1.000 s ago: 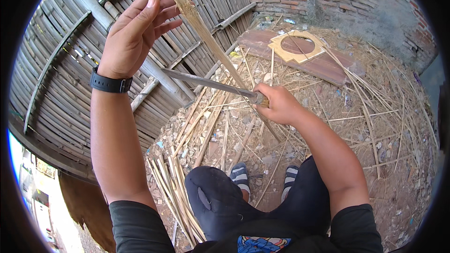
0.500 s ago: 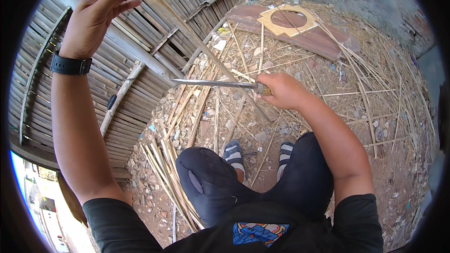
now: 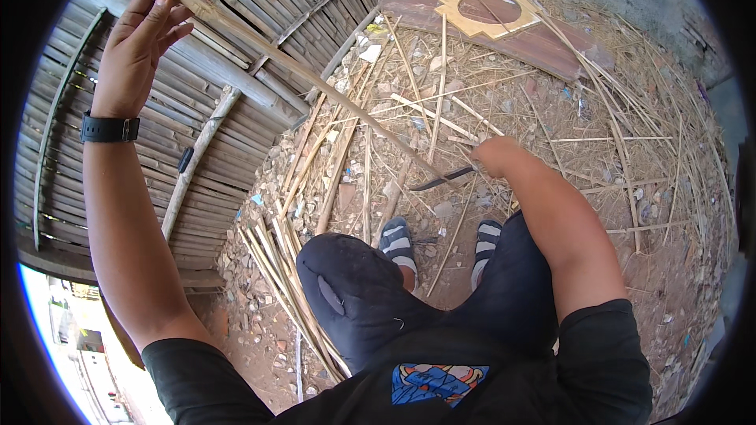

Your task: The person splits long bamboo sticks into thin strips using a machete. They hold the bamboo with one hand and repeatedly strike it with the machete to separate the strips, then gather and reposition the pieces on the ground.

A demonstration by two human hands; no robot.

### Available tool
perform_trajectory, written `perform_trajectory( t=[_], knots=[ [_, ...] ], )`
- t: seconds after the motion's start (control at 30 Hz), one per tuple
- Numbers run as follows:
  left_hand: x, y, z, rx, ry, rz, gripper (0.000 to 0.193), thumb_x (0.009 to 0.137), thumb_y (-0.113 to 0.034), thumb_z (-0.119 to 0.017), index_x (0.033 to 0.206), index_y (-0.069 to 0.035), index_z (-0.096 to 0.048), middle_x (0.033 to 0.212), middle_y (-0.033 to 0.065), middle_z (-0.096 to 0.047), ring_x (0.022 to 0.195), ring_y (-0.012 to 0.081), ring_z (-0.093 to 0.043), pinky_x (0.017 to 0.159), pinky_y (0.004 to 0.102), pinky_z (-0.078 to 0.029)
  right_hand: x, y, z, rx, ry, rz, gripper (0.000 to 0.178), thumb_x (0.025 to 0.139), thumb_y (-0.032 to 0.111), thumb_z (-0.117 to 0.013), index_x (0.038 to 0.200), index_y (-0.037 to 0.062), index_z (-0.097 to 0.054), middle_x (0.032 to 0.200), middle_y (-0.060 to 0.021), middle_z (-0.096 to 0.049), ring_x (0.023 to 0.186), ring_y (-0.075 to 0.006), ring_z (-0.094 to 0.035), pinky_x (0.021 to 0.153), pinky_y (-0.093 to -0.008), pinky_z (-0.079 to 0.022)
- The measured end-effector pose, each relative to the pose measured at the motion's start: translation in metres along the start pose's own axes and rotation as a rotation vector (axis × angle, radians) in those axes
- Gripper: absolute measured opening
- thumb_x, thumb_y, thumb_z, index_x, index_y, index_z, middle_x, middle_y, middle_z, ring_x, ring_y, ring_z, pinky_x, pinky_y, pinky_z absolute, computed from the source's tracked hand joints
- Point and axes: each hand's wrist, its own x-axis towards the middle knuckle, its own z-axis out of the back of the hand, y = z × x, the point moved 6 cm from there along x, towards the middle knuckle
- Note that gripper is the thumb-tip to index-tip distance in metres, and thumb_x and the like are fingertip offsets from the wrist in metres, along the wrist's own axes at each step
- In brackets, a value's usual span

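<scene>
My left hand (image 3: 142, 43), raised at the upper left, pinches the top end of a long bamboo strip (image 3: 307, 75). The strip slants down to the right, its lower end over the ground ahead of my feet. In my right hand (image 3: 496, 156) is a machete, its handle mostly hidden by the fist. The dark blade (image 3: 441, 180) points left and crosses the strip close to the lower end; whether its edge touches the strip I cannot tell.
A bamboo-slat wall (image 3: 213, 208) stands on the left. Split bamboo strips (image 3: 287, 299) lie in a bundle beside my left knee, and several more litter the rubble. Farther off, a brown board (image 3: 417, 20) carries a yellow frame (image 3: 450, 17) with a round hole.
The machete has come down along the strip, from its middle to near its lower end, and its blade has turned. My left hand has shifted left and slightly lower, still holding the strip.
</scene>
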Motion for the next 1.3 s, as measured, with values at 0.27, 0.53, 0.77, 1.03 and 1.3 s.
perform_trajectory(
  t=[0.27,0.53,0.77,1.03,1.3],
  knots=[
    [-0.02,0.015,0.03,0.038,-0.367,-0.042,0.041,0.107,-0.031,-0.056,0.138,-0.006,-0.058,0.127,0.0071,-0.068,0.117,0.0164,-0.065,0.103,0.0339,-0.052,-0.026,-0.026,0.015,0.084,0.025,-0.154,0.053,0.079,0.014,-0.083,0.13,0.0197,-0.067,0.124,-0.0088,-0.071,0.117,-0.03,-0.067,0.093,-0.0458,-0.056],
    [-0.044,-0.012,0.07,0.177,-0.549,-0.051,0.041,0.106,-0.037,-0.056,0.134,-0.007,-0.062,0.129,0.0036,-0.069,0.122,0.0145,-0.061,0.102,0.032,-0.047,-0.045,-0.054,0.042,0.093,-0.058,-0.21,0.054,0.078,0.02,-0.084,0.129,0.0136,-0.068,0.124,-0.0116,-0.071,0.116,-0.0322,-0.067,0.095,-0.0445,-0.056],
    [-0.08,0.018,0.121,-0.025,-0.68,0.108,0.042,0.105,-0.033,-0.059,0.138,-0.007,-0.057,0.129,0.0048,-0.068,0.115,0.0166,-0.064,0.098,0.0309,-0.051,-0.069,-0.075,0.047,0.142,-0.127,-0.326,0.048,0.082,0.018,-0.078,0.128,0.0129,-0.069,0.127,-0.0128,-0.07,0.118,-0.0318,-0.066,0.096,-0.0434,-0.055],
    [-0.21,0.087,0.176,-0.302,-0.845,0.138,0.05,0.107,-0.026,-0.053,0.147,0.001,-0.041,0.144,0.0153,-0.054,0.127,0.0289,-0.059,0.108,0.0365,-0.053,-0.098,-0.096,0.057,0.166,-0.207,-0.478,0.034,0.093,0.008,-0.06,0.126,0.0114,-0.071,0.129,-0.0118,-0.07,0.118,-0.0316,-0.067,0.096,-0.0431,-0.056],
    [-0.311,0.104,0.177,-0.432,-0.963,0.035,0.047,0.107,-0.022,-0.053,0.145,0.003,-0.041,0.142,0.0169,-0.055,0.128,0.0309,-0.058,0.106,0.0365,-0.054,-0.12,-0.164,0.032,0.192,-0.304,-0.773,0.029,0.092,0.004,-0.058,0.118,0.0119,-0.071,0.12,-0.0125,-0.072,0.111,-0.0308,-0.071,0.089,-0.0439,-0.059]
  ],
)
